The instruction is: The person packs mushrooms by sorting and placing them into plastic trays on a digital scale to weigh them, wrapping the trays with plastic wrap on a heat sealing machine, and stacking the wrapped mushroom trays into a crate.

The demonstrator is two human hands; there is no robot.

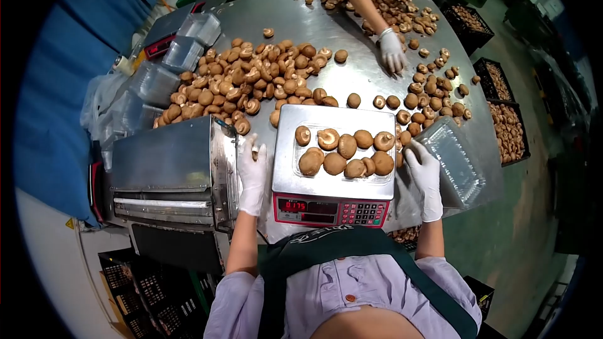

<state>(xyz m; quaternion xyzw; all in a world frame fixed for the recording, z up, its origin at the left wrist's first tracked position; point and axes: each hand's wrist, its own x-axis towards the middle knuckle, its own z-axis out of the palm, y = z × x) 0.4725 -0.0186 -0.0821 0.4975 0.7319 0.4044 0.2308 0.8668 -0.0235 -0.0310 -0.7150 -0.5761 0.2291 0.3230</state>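
Brown mushrooms lie in a clear tray [320,158] on the metal plate of a scale [286,179], whose red display reads about 0.175. My left hand [252,179], in a white glove, is left of the scale. Its fingers are curled round what looks like a small mushroom [254,150]. My right hand [424,179], also gloved, is right of the scale with its fingers partly spread. Its fingertips are close to loose mushrooms [405,138]; contact cannot be made out. Beside it lies an upturned clear plastic tray [457,163].
A large mushroom heap [251,75] covers the metal table [314,31] behind the scale. Clear trays [154,81] are stacked at left, above a metal machine [163,157]. Across the table, a co-worker's gloved hand [392,53] is near more mushrooms. Filled crates [505,129] stand at right.
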